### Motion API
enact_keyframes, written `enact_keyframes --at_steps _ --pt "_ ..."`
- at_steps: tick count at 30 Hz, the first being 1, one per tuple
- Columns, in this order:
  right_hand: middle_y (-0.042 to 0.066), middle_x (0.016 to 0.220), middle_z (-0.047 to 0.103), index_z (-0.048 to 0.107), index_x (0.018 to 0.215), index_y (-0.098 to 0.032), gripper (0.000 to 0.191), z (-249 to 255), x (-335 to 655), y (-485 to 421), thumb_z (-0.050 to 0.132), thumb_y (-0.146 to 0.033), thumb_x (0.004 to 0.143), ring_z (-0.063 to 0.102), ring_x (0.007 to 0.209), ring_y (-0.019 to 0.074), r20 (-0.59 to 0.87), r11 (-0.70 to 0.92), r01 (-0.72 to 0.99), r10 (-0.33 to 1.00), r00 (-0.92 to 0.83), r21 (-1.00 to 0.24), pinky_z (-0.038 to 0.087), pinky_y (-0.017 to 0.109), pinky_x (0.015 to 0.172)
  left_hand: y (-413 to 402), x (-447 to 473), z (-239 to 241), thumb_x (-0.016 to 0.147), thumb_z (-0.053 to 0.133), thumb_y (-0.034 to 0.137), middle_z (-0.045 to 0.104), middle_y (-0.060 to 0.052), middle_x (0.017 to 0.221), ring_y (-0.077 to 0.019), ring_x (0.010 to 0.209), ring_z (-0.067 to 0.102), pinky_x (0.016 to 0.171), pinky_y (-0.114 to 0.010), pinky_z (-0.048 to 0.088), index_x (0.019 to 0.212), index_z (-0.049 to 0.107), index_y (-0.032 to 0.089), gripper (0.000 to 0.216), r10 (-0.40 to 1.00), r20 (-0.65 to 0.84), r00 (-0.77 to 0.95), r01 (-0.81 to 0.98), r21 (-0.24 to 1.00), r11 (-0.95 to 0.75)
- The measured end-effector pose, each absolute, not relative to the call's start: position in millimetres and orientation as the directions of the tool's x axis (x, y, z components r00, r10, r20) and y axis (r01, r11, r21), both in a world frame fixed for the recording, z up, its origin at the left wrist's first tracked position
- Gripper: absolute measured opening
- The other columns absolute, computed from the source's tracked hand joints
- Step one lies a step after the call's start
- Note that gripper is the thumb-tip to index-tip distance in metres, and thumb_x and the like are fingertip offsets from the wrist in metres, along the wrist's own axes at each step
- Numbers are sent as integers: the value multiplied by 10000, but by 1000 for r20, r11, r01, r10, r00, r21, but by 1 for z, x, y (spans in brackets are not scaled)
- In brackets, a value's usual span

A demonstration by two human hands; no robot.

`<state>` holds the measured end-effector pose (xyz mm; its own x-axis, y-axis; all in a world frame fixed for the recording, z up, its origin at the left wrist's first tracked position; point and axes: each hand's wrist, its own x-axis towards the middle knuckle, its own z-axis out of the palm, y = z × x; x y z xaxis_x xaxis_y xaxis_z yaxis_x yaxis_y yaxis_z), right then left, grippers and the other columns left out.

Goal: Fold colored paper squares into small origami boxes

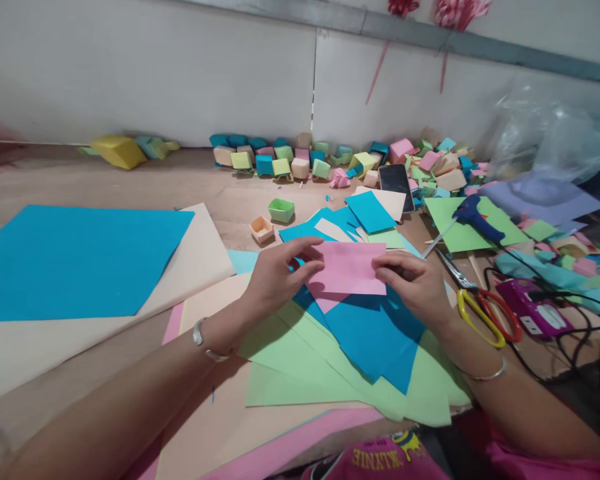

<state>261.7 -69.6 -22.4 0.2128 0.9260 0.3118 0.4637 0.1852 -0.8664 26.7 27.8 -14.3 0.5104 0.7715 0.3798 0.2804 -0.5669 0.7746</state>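
A pink rectangle of paper [354,268] is held up between my two hands, above a pile of coloured sheets. My left hand [291,268] has thumb and fingers closed at its left edge. At the right edge, my right hand [416,283] pinches it between thumb and fingers. Beneath lie blue sheets [375,333] and light green sheets [300,383], with another piece of pink paper partly hidden under the held one. Just beyond my left hand stand a small peach paper box [262,229] and a green paper box [281,210].
Scissors [485,310] with red and yellow handles, a blue glue gun [480,220] and a purple power socket [534,308] with black cords lie at right. A phone [397,187] rests near heaped paper boxes. A large blue sheet [80,260] covers the left side.
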Motion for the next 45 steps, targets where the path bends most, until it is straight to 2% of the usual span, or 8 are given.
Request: enact_keyframes --at_steps 3,6,11,15,19,28,38,45 --pt "20 888 692 650 1167 -253 415 -24 258 -71 708 -204 759 640 763 154 231 168 247 939 256 -954 544 289 663 23 28 -11 786 698 269 717 -32 926 -106 660 628 561 -214 526 1211 585 204 445 798 355 487 281 801 -528" --pt "-20 828 683 451 1388 -316 676 -21 258 -72 684 -159 774 636 737 140 327 269 229 903 278 -936 543 303 703 20 26 -6 708 765 250 637 -84 1183 -79 626 588 496 -199 505 1289 516 213 633 795 465 390 296 754 -586" --pt "36 898 704 740 936 -281 248 -8 265 -72 588 -118 828 631 897 207 640 522 591 768 -13 -615 497 403 843 15 21 2 835 568 86 719 -15 879 -101 717 653 668 -217 548 915 675 203 178 562 656 504 178 557 -811" --pt "53 946 707 718 888 -252 220 -12 266 -70 545 -119 862 614 921 214 534 520 743 805 -260 -421 477 403 826 3 14 -5 853 478 52 715 -57 927 -157 849 664 729 -278 547 853 665 180 226 466 591 658 295 366 -882" --pt "46 983 701 678 920 -221 222 -21 263 -71 508 -88 869 612 933 190 313 570 746 819 -481 -344 457 359 797 -11 6 -21 806 460 38 697 -91 904 -190 810 647 679 -303 536 840 655 156 230 506 411 758 353 392 -849" --pt "49 978 679 623 894 -202 123 -14 261 -76 522 -258 937 603 946 194 201 491 738 869 -453 -463 441 354 814 -11 0 -20 915 534 280 672 -63 886 -183 814 596 704 -301 486 829 665 162 196 616 252 746 393 580 -714" --pt "107 1048 574 507 662 -190 231 -27 246 -76 553 -212 888 594 950 216 239 289 808 953 -188 -513 490 370 783 -11 8 -24 912 496 295 574 -74 949 -169 756 551 646 -319 436 672 576 161 287 710 131 692 563 518 -644" --pt "83 1031 589 531 816 -209 77 -28 253 -73 596 -212 858 590 923 208 190 295 784 955 -227 -546 499 352 765 -8 6 -27 867 540 243 549 -56 1004 -183 791 540 642 -316 435 880 546 186 59 713 89 696 571 533 -624"
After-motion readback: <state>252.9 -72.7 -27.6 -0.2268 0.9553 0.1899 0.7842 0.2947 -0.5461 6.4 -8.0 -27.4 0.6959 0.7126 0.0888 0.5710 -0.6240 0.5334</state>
